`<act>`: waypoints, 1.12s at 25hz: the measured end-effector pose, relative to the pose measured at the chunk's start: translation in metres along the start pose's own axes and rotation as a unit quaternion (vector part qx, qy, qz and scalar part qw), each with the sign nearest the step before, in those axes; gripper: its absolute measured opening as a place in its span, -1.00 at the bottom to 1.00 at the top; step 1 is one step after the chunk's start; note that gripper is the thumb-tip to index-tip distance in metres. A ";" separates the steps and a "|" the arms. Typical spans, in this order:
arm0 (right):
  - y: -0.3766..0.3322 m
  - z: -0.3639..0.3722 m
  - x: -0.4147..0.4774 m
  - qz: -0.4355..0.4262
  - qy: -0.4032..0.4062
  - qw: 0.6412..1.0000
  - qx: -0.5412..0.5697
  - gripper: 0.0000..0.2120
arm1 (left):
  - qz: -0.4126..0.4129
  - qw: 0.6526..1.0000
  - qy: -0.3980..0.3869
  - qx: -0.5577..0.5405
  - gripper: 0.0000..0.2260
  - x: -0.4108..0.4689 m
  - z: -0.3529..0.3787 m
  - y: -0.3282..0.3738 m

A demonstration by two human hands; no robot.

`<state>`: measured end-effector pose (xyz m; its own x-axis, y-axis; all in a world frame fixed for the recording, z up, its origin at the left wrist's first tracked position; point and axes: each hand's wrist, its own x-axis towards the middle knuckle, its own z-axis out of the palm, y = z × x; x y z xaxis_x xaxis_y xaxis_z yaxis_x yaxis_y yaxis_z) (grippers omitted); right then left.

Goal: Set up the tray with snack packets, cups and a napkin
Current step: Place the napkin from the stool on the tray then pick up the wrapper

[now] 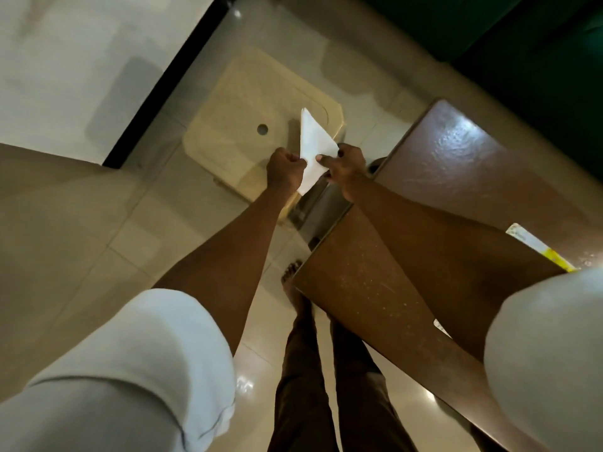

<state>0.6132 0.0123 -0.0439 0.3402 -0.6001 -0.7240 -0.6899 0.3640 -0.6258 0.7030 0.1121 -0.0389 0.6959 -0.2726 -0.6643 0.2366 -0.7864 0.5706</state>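
The left hand point(285, 169) is clenched, its curled fingers pinching the left edge of the napkin point(315, 141). The right hand point(346, 171) grasps the opposite edge between thumb and fingertips. The napkin is white and folded into a triangle. It hangs in the air between the two hands, one point rising away from the person and a lower point dropping between the wrists. It touches nothing but the fingers.

Directly beneath it is the near right corner of a cream plastic stool point(235, 125), a square top with rounded corners and a round hole near its middle. The rest of that top lies bare to the left of the hands and beyond them.

Just right of the right hand is the corner of a brown table point(456, 164). Its long edge runs back towards the person under the right forearm. Grey metal point(313, 207), apparently part of the table's frame, fills the narrow gap between the stool and that edge. On the table top, well away from the corner by the hands, lies a yellow-and-white packet point(538, 247), partly hidden by the rolled white right sleeve point(548, 353).

Pale glossy floor tiles point(137, 243) give open room to the left of the stool and the left forearm. A bare foot point(290, 275) and trouser legs point(303, 386) stand close against the table's edge. A black strip point(169, 83) crosses the upper left, and a dark green surface point(522, 44) closes off the upper right.
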 end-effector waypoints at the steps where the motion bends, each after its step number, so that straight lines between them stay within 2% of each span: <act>1: -0.003 -0.004 -0.003 -0.005 -0.004 1.000 0.019 -0.56 | -0.014 0.999 -0.013 -0.047 -0.69 -0.002 -0.003 0.004; 4: -0.022 -0.022 -0.019 -0.014 -0.027 0.997 0.073 -0.55 | -0.032 0.981 -0.059 -0.183 -0.55 -0.018 -0.022 0.028; 6: -0.043 -0.038 -0.035 -0.033 -0.040 0.995 0.086 -0.56 | -0.024 0.971 -0.080 -0.223 -0.46 -0.030 -0.037 0.051; 8: -0.073 -0.059 -0.055 -0.063 -0.040 0.993 0.093 -0.63 | 0.013 0.969 -0.089 -0.230 -0.51 -0.046 -0.049 0.082; 10: -0.107 -0.089 -0.082 -0.093 -0.031 0.990 0.105 -0.83 | 0.064 0.968 -0.088 -0.225 -0.57 -0.071 -0.054 0.120; 12: -0.142 -0.131 -0.117 -0.132 -0.008 0.984 0.122 -0.84 | 0.121 0.964 -0.093 -0.220 -0.61 -0.107 -0.055 0.164; 16: -0.181 -0.237 -0.196 -0.215 0.047 0.964 0.152 -0.87 | 0.214 0.939 -0.171 -0.210 -0.61 -0.188 -0.044 0.258; 22: -0.215 -0.450 -0.366 -0.305 0.178 0.909 0.220 -0.80 | 0.331 0.869 -0.301 -0.213 -0.73 -0.395 0.002 0.422; 25: -0.200 -0.541 -0.443 -0.345 0.236 0.875 0.244 -0.66 | 0.389 0.831 -0.363 -0.163 -0.66 -0.507 0.045 0.466; 28: -0.158 -0.628 -0.516 -0.381 0.280 0.843 0.258 -0.60 | 0.432 0.808 -0.369 -0.156 -0.66 -0.625 0.105 0.487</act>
<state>0.1451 -0.1833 0.6107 0.1035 -0.9891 0.1045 0.0102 -0.1040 -0.9945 0.3126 -0.1583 0.6033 0.1252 -0.9921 0.0062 0.1185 0.0212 0.9927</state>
